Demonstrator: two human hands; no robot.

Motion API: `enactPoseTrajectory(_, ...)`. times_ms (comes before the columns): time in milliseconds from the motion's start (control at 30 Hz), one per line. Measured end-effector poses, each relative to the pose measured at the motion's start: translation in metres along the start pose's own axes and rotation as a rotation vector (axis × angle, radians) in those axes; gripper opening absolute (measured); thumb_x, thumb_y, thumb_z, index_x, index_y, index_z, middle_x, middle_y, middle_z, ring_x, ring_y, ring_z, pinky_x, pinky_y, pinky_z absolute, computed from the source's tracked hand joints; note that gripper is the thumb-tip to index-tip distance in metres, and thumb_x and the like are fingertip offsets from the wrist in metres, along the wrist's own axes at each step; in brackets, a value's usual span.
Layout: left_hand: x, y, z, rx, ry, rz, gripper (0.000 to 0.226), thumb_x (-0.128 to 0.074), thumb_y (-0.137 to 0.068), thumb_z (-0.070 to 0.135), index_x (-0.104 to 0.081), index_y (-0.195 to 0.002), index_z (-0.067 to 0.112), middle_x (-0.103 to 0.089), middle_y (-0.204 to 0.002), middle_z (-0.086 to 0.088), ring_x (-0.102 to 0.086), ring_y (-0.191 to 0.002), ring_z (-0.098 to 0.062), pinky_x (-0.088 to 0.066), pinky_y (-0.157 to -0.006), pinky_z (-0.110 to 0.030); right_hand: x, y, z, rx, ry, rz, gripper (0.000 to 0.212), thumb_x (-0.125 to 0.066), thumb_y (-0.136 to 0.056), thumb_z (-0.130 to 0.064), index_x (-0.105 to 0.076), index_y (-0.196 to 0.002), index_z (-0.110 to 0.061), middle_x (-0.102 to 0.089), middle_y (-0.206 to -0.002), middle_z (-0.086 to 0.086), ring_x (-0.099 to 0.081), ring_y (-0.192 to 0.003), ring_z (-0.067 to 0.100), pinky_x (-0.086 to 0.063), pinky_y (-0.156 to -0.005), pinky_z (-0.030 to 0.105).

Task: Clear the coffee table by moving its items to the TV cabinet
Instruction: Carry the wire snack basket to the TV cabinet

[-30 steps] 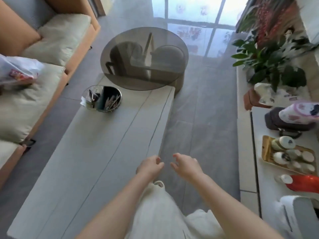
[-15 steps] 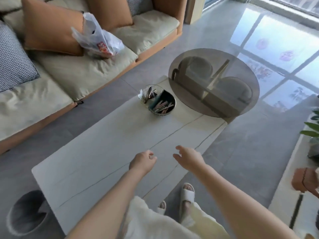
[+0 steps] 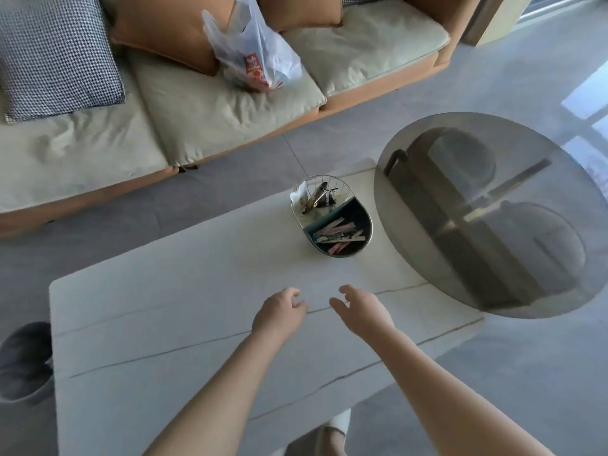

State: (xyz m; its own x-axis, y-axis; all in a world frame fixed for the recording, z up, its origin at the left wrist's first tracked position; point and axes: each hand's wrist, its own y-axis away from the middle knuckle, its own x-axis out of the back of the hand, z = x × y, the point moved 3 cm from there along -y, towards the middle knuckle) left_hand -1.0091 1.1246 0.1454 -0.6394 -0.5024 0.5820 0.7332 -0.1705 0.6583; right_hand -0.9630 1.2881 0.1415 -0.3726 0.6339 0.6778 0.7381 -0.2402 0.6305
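A pale stone coffee table [image 3: 171, 324] fills the middle of the head view. Near its far edge stands a round wire basket [image 3: 332, 215], one half holding small wrappers and paper, the other a dark tray of sachets. My left hand [image 3: 279, 314] and my right hand [image 3: 360, 311] hover side by side above the tabletop, well short of the basket. Both hands are held with loosely curled fingers and hold nothing. The TV cabinet is out of view.
A smoked glass round table [image 3: 493, 212] overlaps the coffee table's right end. A sofa [image 3: 204, 113] with cushions and a plastic bag [image 3: 256, 57] runs along the far side. A dark round bin [image 3: 23, 360] sits on the floor at the left.
The view has swung left, away from the TV cabinet and onto the coffee table and sofa. Both hands have stayed together in front of me, now over the tabletop and nearer the basket.
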Motion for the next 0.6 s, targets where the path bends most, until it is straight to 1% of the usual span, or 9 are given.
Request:
enactPoseTrajectory(133, -0.022, -0.063, 0.009, 0.04, 0.061, 0.005, 0.043, -0.047, -0.091, 0.039, -0.05, -0.13, 0.022, -0.061, -0.121, -0.001, -0.056, -0.11, -0.02, -0.043, -0.089, -0.029, -0.015, -0.057, 0.028, -0.109, -0.177, -0.024, 0.052, -0.045, -0.091, -0.048, -0.043, -0.135, -0.018, -0.054, -0.133, 0.006, -0.053, -0.117, 0.024, -0.048, -0.092, 0.038)
enactPoseTrajectory(233, -0.039, -0.116, 0.007, 0.075, 0.109, 0.021, 0.045, -0.046, -0.093, 0.035, -0.047, -0.135, 0.018, -0.06, -0.125, -0.005, -0.055, -0.115, -0.023, -0.042, -0.094, -0.03, -0.037, -0.103, 0.046, -0.199, -0.328, -0.034, 0.057, -0.047, -0.09, -0.049, -0.042, -0.136, -0.015, -0.051, -0.136, 0.008, -0.052, -0.119, 0.024, -0.046, -0.093, 0.036)
enactPoseTrajectory(367, -0.066, -0.191, 0.006, 0.068, 0.158, 0.022, 0.051, -0.043, -0.096, 0.034, -0.037, -0.143, 0.015, -0.058, -0.13, -0.008, -0.053, -0.119, -0.025, -0.04, -0.099, -0.031, -0.063, -0.167, 0.06, -0.288, -0.502, -0.002, 0.067, -0.048, -0.089, -0.053, -0.035, -0.14, -0.012, -0.051, -0.136, 0.009, -0.054, -0.113, 0.023, -0.04, -0.083, 0.027)
enactPoseTrajectory(433, -0.079, -0.225, 0.008, 0.077, 0.19, 0.034, 0.057, -0.043, -0.096, 0.037, -0.03, -0.146, 0.013, -0.056, -0.133, -0.01, -0.05, -0.124, -0.025, -0.037, -0.103, -0.032, -0.074, -0.197, 0.062, -0.322, -0.612, 0.039, 0.07, -0.048, -0.088, -0.054, -0.031, -0.142, -0.013, -0.05, -0.138, 0.009, -0.052, -0.119, 0.025, -0.039, -0.085, 0.028)
enactPoseTrajectory(533, -0.095, -0.262, 0.012, 0.118, 0.244, 0.081, 0.064, -0.043, -0.095, 0.042, -0.023, -0.147, 0.009, -0.043, -0.145, -0.013, -0.041, -0.133, -0.029, -0.033, -0.108, -0.036, -0.085, -0.23, 0.064, -0.375, -0.796, 0.107, 0.076, -0.05, -0.085, -0.057, -0.028, -0.143, -0.013, -0.051, -0.135, 0.009, -0.053, -0.118, 0.025, -0.043, -0.088, 0.033)
enactPoseTrajectory(600, -0.102, -0.278, 0.014, 0.121, 0.281, 0.116, 0.063, -0.045, -0.094, 0.04, -0.025, -0.146, 0.01, -0.044, -0.144, -0.014, -0.047, -0.127, -0.032, -0.038, -0.107, -0.041, -0.091, -0.243, 0.065, -0.412, -0.911, 0.139, 0.075, -0.052, -0.085, -0.055, -0.027, -0.142, -0.013, -0.053, -0.131, 0.009, -0.056, -0.114, 0.026, -0.049, -0.091, 0.038)
